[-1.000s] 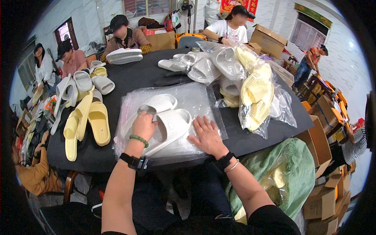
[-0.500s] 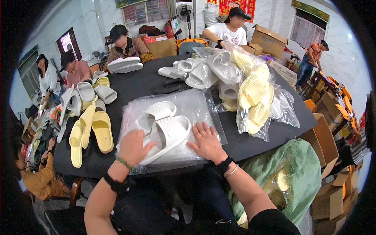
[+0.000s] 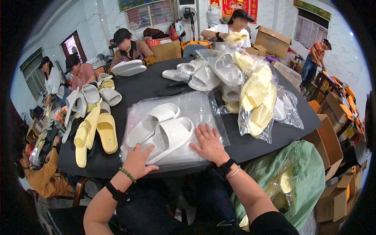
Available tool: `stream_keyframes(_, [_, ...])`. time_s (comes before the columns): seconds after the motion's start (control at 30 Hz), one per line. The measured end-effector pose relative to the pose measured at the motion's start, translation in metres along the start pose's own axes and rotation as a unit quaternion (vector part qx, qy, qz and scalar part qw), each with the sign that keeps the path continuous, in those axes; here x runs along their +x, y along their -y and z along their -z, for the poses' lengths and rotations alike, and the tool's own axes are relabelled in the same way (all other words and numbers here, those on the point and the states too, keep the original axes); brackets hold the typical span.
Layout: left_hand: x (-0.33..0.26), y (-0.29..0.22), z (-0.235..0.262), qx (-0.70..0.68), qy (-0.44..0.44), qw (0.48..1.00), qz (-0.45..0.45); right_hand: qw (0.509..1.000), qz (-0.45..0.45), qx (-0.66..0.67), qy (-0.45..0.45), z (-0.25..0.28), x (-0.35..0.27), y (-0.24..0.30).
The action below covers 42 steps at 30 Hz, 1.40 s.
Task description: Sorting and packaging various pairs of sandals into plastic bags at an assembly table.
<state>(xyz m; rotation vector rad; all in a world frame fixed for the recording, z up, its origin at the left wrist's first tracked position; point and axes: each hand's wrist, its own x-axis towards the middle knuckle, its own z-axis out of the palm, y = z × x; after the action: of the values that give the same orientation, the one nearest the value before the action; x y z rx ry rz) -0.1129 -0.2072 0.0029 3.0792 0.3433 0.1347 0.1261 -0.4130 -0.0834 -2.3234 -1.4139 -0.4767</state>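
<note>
A pair of white slide slippers (image 3: 176, 135) lies on a stack of clear plastic bags (image 3: 197, 111), one slipper overlapping the other, toes pointing away and to the right. My left hand (image 3: 138, 161) is at the near left edge of the stack, beside the slippers' heels, with its fingers apart and thumb spread; whether it touches a heel I cannot tell. Flat on the bags to the right of the slippers, my right hand (image 3: 210, 145) rests with its fingers spread, holding nothing.
Loose yellow slides (image 3: 106, 133) and grey slides (image 3: 111, 96) stand at the left on the black table (image 3: 156, 80). Bagged yellow slippers (image 3: 256, 98) are heaped at the right. A green sack (image 3: 301, 168) is by the near right edge, beside cardboard boxes (image 3: 325, 145). Co-workers sit across the table.
My left hand has drawn back toward the near edge, off the slipper's side, and turned. My right hand stays flat on the bags. A person at the back now lifts a yellow slipper.
</note>
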Motion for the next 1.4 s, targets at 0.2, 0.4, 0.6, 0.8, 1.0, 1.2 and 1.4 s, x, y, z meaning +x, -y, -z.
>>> stream_keyframes(0.2, [-0.003, 0.022, -0.008, -0.036, -0.008, 0.999, -0.014, 1.000, -0.006, -0.001, 0.011, 0.001, -0.002, 0.000])
stream_keyframes(0.4, [-0.034, 0.036, 0.031, -0.040, 0.088, 0.993, 0.061, 1.000, -0.002, 0.010, 0.029, 0.000, 0.002, 0.004])
stream_keyframes(0.6, [-0.049, 0.041, 0.057, -0.078, 0.025, 0.996, 0.019, 0.996, -0.027, -0.005, 0.090, 0.005, 0.011, 0.004])
stream_keyframes(0.8, [-0.051, 0.026, 0.115, -0.128, 0.014, 0.989, -0.069, 0.999, 0.010, -0.008, 0.042, -0.003, 0.000, 0.000])
stream_keyframes(1.0, [-0.042, 0.062, 0.187, -0.129, -0.115, 0.985, 0.012, 0.999, 0.001, 0.001, 0.051, -0.004, 0.001, 0.007])
stream_keyframes(1.2, [-0.004, 0.148, 0.235, -0.418, -0.379, 0.802, 0.195, 0.997, -0.017, 0.016, 0.069, 0.004, 0.002, 0.005])
stream_keyframes(1.4, [0.001, 0.272, 0.196, -0.380, -0.537, 0.667, 0.351, 0.997, -0.034, 0.017, 0.069, 0.011, -0.001, 0.001])
